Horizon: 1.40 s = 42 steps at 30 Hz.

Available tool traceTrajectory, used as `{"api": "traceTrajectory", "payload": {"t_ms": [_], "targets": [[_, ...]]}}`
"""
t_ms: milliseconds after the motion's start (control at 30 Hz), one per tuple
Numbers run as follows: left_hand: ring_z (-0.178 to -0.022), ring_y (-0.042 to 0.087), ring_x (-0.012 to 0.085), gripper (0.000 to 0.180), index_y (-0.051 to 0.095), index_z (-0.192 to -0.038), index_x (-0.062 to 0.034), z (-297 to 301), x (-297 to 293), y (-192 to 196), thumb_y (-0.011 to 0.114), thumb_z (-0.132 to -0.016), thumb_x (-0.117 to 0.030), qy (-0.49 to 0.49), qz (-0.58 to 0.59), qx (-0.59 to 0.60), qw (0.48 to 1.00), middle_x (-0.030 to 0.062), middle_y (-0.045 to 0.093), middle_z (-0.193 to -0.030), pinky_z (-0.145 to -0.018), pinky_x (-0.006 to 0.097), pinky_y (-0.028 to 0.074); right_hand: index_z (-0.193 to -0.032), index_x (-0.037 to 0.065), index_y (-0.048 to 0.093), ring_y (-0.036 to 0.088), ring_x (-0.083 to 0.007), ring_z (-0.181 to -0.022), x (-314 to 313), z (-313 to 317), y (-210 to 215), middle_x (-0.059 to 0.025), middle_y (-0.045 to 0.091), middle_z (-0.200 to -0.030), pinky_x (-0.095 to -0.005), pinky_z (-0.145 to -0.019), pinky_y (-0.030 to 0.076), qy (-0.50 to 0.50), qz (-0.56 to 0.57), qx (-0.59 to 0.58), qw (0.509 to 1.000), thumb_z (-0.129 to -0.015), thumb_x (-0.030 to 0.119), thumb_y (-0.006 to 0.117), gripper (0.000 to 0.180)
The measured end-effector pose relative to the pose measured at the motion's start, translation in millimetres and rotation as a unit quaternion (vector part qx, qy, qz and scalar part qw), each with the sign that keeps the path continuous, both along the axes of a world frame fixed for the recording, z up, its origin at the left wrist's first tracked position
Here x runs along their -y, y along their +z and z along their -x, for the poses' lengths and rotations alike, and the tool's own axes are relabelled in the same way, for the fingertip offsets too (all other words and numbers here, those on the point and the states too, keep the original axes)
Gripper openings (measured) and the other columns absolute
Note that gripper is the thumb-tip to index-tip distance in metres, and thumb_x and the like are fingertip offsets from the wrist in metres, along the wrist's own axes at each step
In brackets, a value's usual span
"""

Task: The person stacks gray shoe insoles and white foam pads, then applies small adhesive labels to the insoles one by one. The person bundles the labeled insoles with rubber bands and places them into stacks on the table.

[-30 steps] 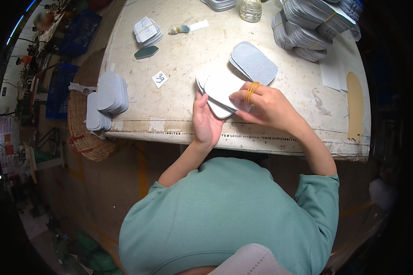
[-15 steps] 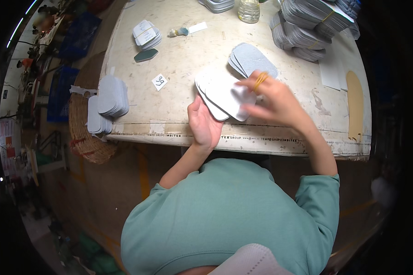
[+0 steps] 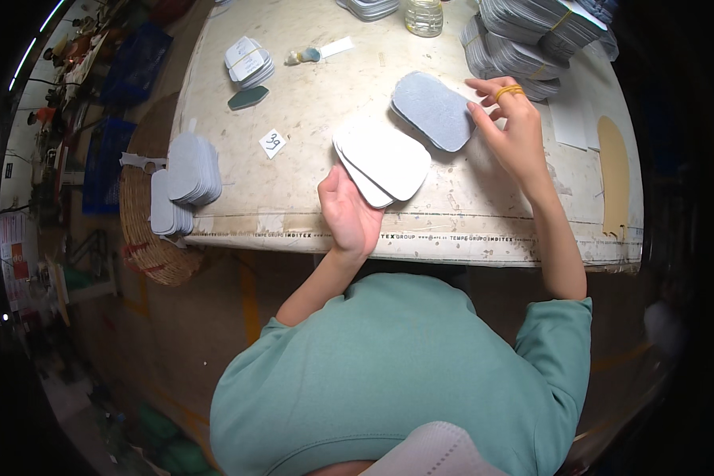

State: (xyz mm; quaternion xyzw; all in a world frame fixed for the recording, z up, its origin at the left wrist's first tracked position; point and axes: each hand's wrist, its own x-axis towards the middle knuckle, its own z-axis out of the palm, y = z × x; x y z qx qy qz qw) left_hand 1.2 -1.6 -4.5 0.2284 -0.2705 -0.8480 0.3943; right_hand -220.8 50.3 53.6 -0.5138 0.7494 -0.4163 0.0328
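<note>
1. Cradling at least two smooth, white, round-cornered pieces [image 3: 385,163], the left hand [image 3: 349,213] clasps their near edge above the pale table [image 3: 293,186].
2. Fingers spread, the right hand [image 3: 519,135], wearing yellow bands [image 3: 510,91], is just beside one pile of matte, blue-grey, rounded-rectangular pieces [image 3: 434,111].
3. Half a second earlier, it was at the white pieces; the blue-grey pile lay fanned.

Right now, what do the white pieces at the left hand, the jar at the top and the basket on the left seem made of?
White pieces: perhaps card or thin foam, smooth finish, judging by their even, flat faces.
Jar: clear glass or plastic, glossy, with see-through, glinting walls.
Basket: probably woven cane or similar, rough, as its crossing strands suggest.
</note>
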Motion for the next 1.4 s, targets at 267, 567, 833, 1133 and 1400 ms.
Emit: {"api": "traceTrajectory", "payload": {"t_ms": [267,567,833,1133,1400], "targets": [[-0.135,0.039,0.0261,0.068,0.025,-0.148,-0.0033,-0.6,-0.2,1.0,0.031,-0.096,-0.047,0.004,-0.015,-0.029,0.999,0.0139,0.039,-0.146,-0.111,0.041,0.032,-0.108,0.007,0.064,0.061,-0.0265,-0.093,-14.9,-62.3,-13.8,-0.0107,0.058,-0.102,-0.0373,-0.076,0.053,0.332,-0.039,-0.093,0.938,-0.078,0.018,0.074,0.034],[-0.136,0.038,0.0276,0.073,0.022,-0.151,-0.0077,0.1,0.2,2.0,0.034,-0.094,-0.051,-0.003,-0.004,-0.009,1.000,0.0122,0.036,-0.149,-0.112,0.044,0.031,-0.103,0.005,0.066,0.065,-0.0245,-0.081,-9.6,-42.0,-3.9,-0.0090,0.063,-0.093,-0.0332,-0.068,0.054,0.258,0.077,-0.081,0.960,-0.077,-0.001,0.068,0.026],[-0.137,0.037,0.0277,0.072,0.022,-0.151,-0.0088,-0.7,0.5,0.4,0.033,-0.094,-0.051,-0.010,0.008,-0.008,1.000,0.0120,0.035,-0.150,-0.112,0.044,0.031,-0.107,0.003,0.068,0.064,-0.0234,-0.087,-1.8,-13.5,-12.3,-0.0124,0.062,-0.099,-0.0352,-0.072,0.053,0.090,0.036,-0.045,0.994,-0.085,0.013,0.066,0.024],[-0.132,0.041,0.0254,0.065,0.027,-0.146,-0.0027,-1.5,-1.1,0.8,0.030,-0.097,-0.046,-0.001,-0.016,-0.033,0.999,0.0134,0.041,-0.142,-0.109,0.040,0.033,-0.114,0.006,0.062,0.062,-0.0250,-0.083,-9.8,-74.6,-28.0,-0.0098,0.059,-0.096,-0.0339,-0.071,0.052,0.260,0.022,-0.169,0.950,-0.073,0.017,0.078,0.046],[-0.135,0.040,0.0302,0.071,0.023,-0.150,-0.0071,-1.3,-0.5,0.1,0.035,-0.094,-0.050,-0.007,0.008,-0.019,1.000,0.0151,0.038,-0.147,-0.111,0.045,0.033,-0.106,0.004,0.066,0.066,-0.0256,-0.075,-8.2,-48.7,-13.4,-0.0113,0.065,-0.090,-0.0334,-0.067,0.055,0.187,0.083,-0.047,0.978,-0.079,-0.003,0.062,0.028]]}}
